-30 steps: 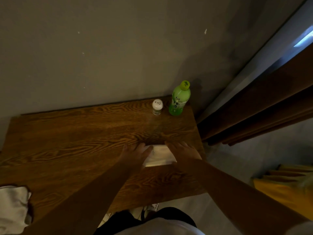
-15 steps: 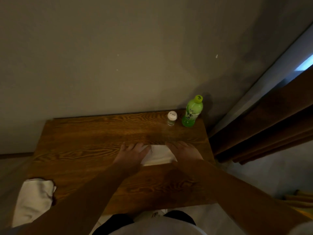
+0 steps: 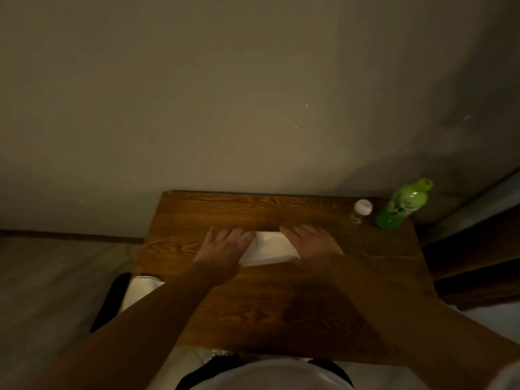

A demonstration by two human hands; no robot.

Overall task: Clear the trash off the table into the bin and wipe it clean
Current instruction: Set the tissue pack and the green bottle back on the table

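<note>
A folded white cloth (image 3: 267, 247) lies flat on the brown wooden table (image 3: 281, 305), a little behind its middle. My left hand (image 3: 225, 246) presses flat on the cloth's left end, fingers spread. My right hand (image 3: 312, 240) rests flat on its right end. A green plastic bottle (image 3: 402, 205) stands at the table's far right corner. Just left of it stands a small clear shaker with a white lid (image 3: 360, 211). Beside the table's left edge, on the floor, is a dark bin lined with a white bag (image 3: 132, 294), partly hidden by my left forearm.
A plain wall (image 3: 225, 94) rises directly behind the table. Dark wooden boards (image 3: 478, 257) lean at the right. Grey floor (image 3: 50, 291) stretches to the left. My own body shows at the bottom edge.
The view has swung to the left and upward, so the table now sits right of centre and the bin has come more into sight. Both hands stay flat on the cloth.
</note>
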